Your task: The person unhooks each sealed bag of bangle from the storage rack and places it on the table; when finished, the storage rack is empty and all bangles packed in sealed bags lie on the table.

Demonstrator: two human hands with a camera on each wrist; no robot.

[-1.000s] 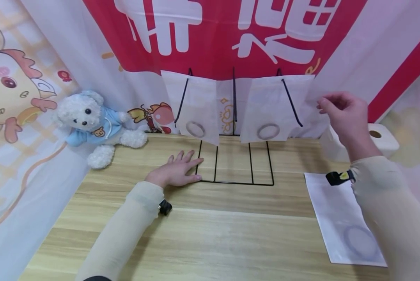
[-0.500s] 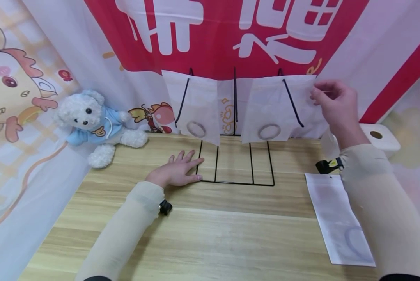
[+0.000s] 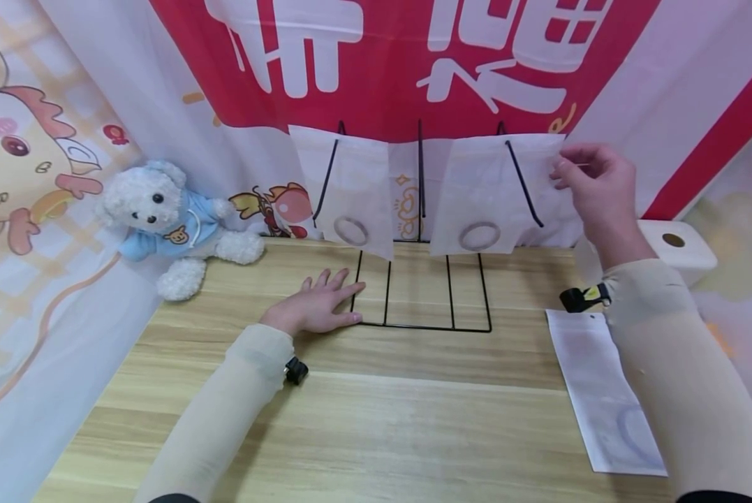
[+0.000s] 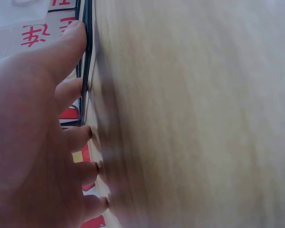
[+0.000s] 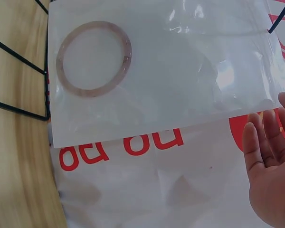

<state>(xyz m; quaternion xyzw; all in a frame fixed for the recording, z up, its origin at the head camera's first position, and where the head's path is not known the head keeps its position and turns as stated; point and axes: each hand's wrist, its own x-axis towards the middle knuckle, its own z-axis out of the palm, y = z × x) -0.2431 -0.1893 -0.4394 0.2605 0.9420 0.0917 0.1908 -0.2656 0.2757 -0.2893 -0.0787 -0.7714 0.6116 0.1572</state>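
Observation:
My left hand (image 3: 315, 307) lies flat with spread fingers on the table beside the black wire display rack (image 3: 422, 327); thumb and index finger touch its left base wire. Two whitish plastic bags hang on the outer prongs, a left bag (image 3: 357, 178) and a right bag (image 3: 473, 185). Each has a ring-shaped bangle near the bottom, and the bangle (image 5: 94, 59) in the right bag looks pinkish-brown. My right hand (image 3: 602, 192) pinches the right bag's outer edge near its top corner between thumb and index finger. Its other fingers curve below that edge in the right wrist view.
A third bag (image 3: 586, 377) with a bangle lies on the table under my right forearm. At the back right is a white box (image 3: 686, 244) with a round hole. A plush dog (image 3: 174, 223) sits at the left. Behind the rack hangs a printed cloth (image 3: 388, 84).
My right hand has moved left from beside the rack to the right bag's edge, and stays nearly still over the last half second. The left hand has not moved.

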